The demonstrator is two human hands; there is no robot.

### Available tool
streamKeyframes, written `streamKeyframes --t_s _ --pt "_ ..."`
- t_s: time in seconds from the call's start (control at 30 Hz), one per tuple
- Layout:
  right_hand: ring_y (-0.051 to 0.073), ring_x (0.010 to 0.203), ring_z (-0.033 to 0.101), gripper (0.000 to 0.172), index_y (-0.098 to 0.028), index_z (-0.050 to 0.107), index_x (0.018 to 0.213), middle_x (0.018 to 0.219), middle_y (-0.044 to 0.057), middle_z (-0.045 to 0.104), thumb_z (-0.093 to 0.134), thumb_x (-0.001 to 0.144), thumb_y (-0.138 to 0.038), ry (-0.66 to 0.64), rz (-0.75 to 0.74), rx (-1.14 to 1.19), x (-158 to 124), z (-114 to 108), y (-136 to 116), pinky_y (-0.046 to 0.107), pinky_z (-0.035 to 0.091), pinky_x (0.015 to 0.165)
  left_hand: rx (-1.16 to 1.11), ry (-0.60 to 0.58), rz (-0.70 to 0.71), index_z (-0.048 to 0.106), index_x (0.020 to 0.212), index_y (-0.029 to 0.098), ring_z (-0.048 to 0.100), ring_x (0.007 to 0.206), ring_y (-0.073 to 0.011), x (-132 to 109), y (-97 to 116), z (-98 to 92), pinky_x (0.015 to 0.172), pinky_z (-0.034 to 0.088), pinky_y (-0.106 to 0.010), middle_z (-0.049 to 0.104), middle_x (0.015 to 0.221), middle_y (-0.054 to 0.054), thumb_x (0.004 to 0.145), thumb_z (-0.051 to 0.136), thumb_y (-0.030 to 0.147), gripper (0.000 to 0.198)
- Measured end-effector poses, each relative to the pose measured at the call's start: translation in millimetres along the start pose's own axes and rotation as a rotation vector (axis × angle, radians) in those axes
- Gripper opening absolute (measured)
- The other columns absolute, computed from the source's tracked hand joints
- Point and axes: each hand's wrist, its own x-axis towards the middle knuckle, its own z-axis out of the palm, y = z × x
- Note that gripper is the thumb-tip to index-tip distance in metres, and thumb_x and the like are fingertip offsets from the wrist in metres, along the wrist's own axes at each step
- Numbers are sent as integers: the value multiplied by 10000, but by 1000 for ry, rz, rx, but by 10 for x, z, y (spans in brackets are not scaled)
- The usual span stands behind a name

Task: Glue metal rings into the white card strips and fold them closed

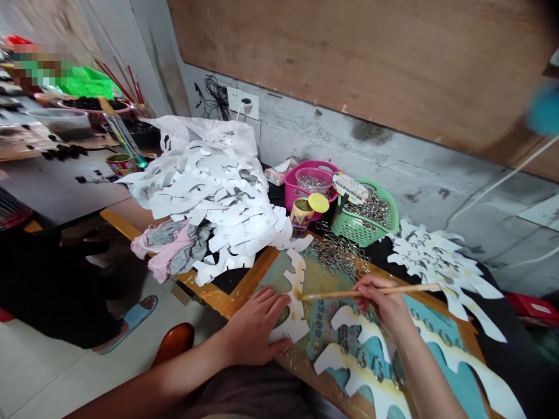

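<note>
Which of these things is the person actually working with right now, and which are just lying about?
In hand: left hand flat on white cut-out; right hand holding brush, its tip on that cut-out; probably the tin and loose rings nearby.
Lying about: cloth bundle, wall socket, blue sandal.

The left hand (252, 330) and right hand (386, 304) are bare, forearms unsleeved, lap in grey-brown cloth (253, 398).
</note>
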Motion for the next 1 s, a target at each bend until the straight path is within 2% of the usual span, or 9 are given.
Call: streamKeyframes --t_s 0.07,0.2,0.3,0.43,0.57,0.63,0.73,0.87,1.0 --pt "107 417 528 207 -147 716 694 540 40 632 765 717 -347 -22 20 13 -4 4 -3 171 424 370 8 -3 5 447 1291 122 552 1100 -347 2 1 -1 982 436 -518 618 1150 -177 807 639 455 617" --pt "125 457 569 208 -148 723 707 565 49 649 771 708 -350 0 3 19 0 -10 17 185 465 409 12 -8 2 445 1283 123 549 1111 -346 8 9 -5 1001 422 -515 617 1159 -177 800 650 445 615" --pt "108 400 520 189 -140 714 678 513 35 613 755 697 -323 -62 45 35 -6 -22 32 166 402 347 14 -16 0 433 1287 120 542 1120 -350 10 8 -6 1019 402 -529 615 1162 -175 797 648 446 626" --pt "121 429 543 184 -152 718 699 549 39 637 743 701 -334 -2 21 45 -10 -9 14 195 453 391 11 -33 -14 421 1293 129 535 1126 -351 13 7 -11 1023 395 -533 614 1167 -165 795 644 439 628" --pt "110 394 509 167 -138 711 651 500 34 607 729 685 -301 -87 55 13 -29 30 -45 173 396 348 4 -36 -19 420 1290 148 539 1123 -340 12 9 -11 1035 385 -527 613 1174 -155 805 635 456 613" --pt "109 396 507 154 -146 706 645 502 30 604 716 686 -294 -65 53 46 -40 48 -70 170 382 341 5 -39 -19 417 1298 153 538 1131 -339 9 12 -11 1045 378 -528 610 1185 -152 805 636 454 618" --pt "122 436 543 167 -149 718 686 543 44 635 724 700 -315 -26 34 36 -41 54 -74 193 443 397 2 -34 -24 417 1307 160 538 1140 -338 8 17 -15 1046 382 -526 612 1183 -148 798 642 445 626" --pt "108 362 493 183 -129 698 624 463 31 585 719 666 -306 -126 99 15 -26 14 -32 169 371 320 10 -22 -29 434 1290 148 534 1148 -340 12 22 -17 1045 385 -525 614 1178 -153 795 646 447 617" --pt "114 390 529 182 -135 719 672 515 43 628 725 681 -317 -53 62 59 -34 8 -25 175 425 347 15 -17 -25 439 1284 151 537 1146 -338 7 18 -6 1046 386 -524 615 1174 -149 792 648 439 607"
